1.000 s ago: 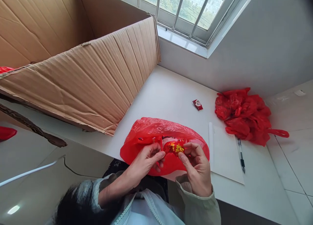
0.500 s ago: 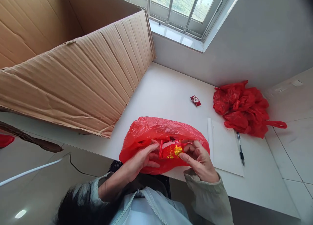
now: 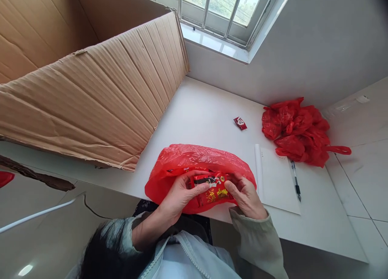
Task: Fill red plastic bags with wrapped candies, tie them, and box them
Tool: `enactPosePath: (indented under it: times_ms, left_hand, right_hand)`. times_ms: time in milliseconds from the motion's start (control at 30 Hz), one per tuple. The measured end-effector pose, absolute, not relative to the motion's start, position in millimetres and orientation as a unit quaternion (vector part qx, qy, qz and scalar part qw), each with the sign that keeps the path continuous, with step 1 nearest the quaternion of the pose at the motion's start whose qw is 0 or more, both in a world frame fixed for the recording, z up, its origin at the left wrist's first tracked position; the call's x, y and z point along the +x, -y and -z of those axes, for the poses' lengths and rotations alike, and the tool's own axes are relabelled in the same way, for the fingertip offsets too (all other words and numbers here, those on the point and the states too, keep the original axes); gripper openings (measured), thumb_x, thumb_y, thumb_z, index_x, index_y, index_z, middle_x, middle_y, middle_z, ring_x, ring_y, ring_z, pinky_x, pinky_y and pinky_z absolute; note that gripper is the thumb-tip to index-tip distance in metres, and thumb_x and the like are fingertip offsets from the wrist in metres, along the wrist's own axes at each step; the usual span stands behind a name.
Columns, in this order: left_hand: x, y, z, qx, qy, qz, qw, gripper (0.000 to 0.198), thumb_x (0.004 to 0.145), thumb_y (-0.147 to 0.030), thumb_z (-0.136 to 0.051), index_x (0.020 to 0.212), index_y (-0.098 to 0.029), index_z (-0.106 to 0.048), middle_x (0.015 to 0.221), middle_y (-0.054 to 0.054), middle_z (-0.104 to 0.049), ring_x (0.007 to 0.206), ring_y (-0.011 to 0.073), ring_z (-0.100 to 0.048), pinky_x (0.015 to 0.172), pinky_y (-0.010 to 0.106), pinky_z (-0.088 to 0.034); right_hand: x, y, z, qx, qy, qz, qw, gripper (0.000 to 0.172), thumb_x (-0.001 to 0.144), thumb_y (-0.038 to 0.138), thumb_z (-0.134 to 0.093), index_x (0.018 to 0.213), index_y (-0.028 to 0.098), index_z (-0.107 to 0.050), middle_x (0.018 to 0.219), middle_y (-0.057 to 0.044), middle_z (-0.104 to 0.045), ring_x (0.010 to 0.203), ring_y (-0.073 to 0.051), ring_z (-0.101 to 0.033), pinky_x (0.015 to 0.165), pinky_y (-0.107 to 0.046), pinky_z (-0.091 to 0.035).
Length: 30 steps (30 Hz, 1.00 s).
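Red snack packets (image 3: 213, 193) with yellow lettering and a black-and-white picture lie between my hands, over the mouth of a red plastic bag (image 3: 200, 153). My left hand (image 3: 180, 194) grips them from the left, thumb on top and fingers behind. On the right side my right hand (image 3: 246, 196) closes on the same packets, its thumb along their right end. How many packets are stacked there I cannot tell. Another red wrapper edge (image 3: 182, 171) shows inside the bag behind them. The bag rests at the front edge of the white table (image 3: 197, 109).
A big open cardboard box (image 3: 100, 101) stands on the left. A small dark red sachet (image 3: 240, 123) lies toward the back. At right are a paper pad (image 3: 277, 182), a pen (image 3: 296, 182) and a heap of red plastic bags (image 3: 298, 129) against the wall.
My left hand has moved right and now has its thumb over the packets. The packets are turned so their picture side shows more. The view has shifted slightly.
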State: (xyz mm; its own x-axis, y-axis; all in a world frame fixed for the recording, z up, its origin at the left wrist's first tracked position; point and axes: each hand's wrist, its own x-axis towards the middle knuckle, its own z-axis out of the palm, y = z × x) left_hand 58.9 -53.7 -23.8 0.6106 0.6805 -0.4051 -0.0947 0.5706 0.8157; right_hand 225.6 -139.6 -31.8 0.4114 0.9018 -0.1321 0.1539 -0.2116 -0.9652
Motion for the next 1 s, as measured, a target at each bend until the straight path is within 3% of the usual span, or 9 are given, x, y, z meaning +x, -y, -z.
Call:
enactPosePath:
  times_ms: [100, 300, 433, 633, 733, 900, 1000]
  left_hand:
    - [58.2, 55.9, 27.4, 0.397, -0.369, -0.225, 0.81, 0.037, 0.07, -0.029, -0.078, 0.103, -0.015, -0.067, 0.108, 0.008, -0.07, 0.103, 0.0224, -0.062, 0.09, 0.031, -0.049]
    - [57.4, 55.0, 36.9, 0.416, -0.395, -0.224, 0.788, 0.04, 0.067, -0.035, -0.079, 0.1, -0.016, -0.067, 0.106, 0.007, -0.071, 0.102, 0.0241, -0.063, 0.089, 0.033, -0.049]
    - [60.1, 51.4, 37.3, 0.437, -0.368, -0.19, 0.798, 0.042, 0.07, -0.039, -0.077, 0.104, -0.018, -0.065, 0.109, 0.007, -0.07, 0.101, 0.0226, -0.063, 0.089, 0.032, -0.049]
    - [69.0, 51.9, 39.4, 0.465, -0.4, -0.228, 0.756, 0.035, 0.066, -0.035, -0.078, 0.092, -0.014, -0.066, 0.09, 0.003, -0.07, 0.088, 0.019, -0.063, 0.081, 0.027, -0.049]
    - [70.5, 51.6, 39.8, 0.48, -0.397, -0.242, 0.744, 0.029, 0.069, -0.033, -0.075, 0.088, -0.014, -0.065, 0.086, 0.002, -0.068, 0.085, 0.0183, -0.063, 0.08, 0.028, -0.049]
    - [62.6, 48.9, 35.9, 0.538, -0.358, -0.237, 0.725, 0.035, 0.076, -0.032, -0.069, 0.105, -0.015, -0.06, 0.107, 0.008, -0.067, 0.099, 0.0225, -0.063, 0.087, 0.033, -0.051]
    - [46.4, 47.0, 26.6, 0.637, -0.364, -0.211, 0.646, 0.037, 0.083, -0.034, -0.062, 0.116, -0.018, -0.054, 0.118, 0.01, -0.063, 0.103, 0.024, -0.063, 0.088, 0.037, -0.053]
  right_hand:
    - [220.7, 131.4, 34.8, -0.694, 0.354, -0.393, 0.488, 0.033, 0.08, 0.05, -0.062, 0.086, 0.017, -0.065, 0.079, -0.004, -0.067, 0.072, -0.017, -0.062, 0.066, -0.028, -0.05]
    - [220.2, 123.3, 30.7, -0.749, 0.361, -0.287, 0.475, 0.03, 0.076, 0.047, -0.065, 0.073, 0.017, -0.069, 0.069, -0.002, -0.066, 0.065, -0.015, -0.058, 0.063, -0.027, -0.046]
    - [222.0, 119.7, 27.7, -0.759, 0.397, -0.271, 0.439, 0.035, 0.078, 0.05, -0.062, 0.066, 0.017, -0.067, 0.061, -0.002, -0.064, 0.057, -0.014, -0.054, 0.054, -0.026, -0.041]
    - [217.6, 112.5, 31.7, -0.687, 0.423, -0.382, 0.451, 0.033, 0.079, 0.049, -0.063, 0.088, 0.017, -0.068, 0.084, -0.005, -0.07, 0.076, -0.018, -0.063, 0.068, -0.027, -0.048]
    - [215.9, 108.6, 34.6, -0.672, 0.428, -0.404, 0.45, 0.031, 0.079, 0.046, -0.064, 0.087, 0.017, -0.068, 0.082, -0.004, -0.07, 0.074, -0.017, -0.062, 0.066, -0.027, -0.048]
    - [218.6, 104.3, 33.4, -0.712, 0.419, -0.354, 0.438, 0.03, 0.078, 0.045, -0.064, 0.074, 0.016, -0.069, 0.068, -0.003, -0.069, 0.065, -0.017, -0.06, 0.059, -0.027, -0.044]
    - [219.9, 103.3, 30.7, -0.762, 0.425, -0.272, 0.407, 0.033, 0.079, 0.047, -0.061, 0.069, 0.016, -0.069, 0.065, -0.004, -0.069, 0.062, -0.019, -0.06, 0.057, -0.028, -0.043]
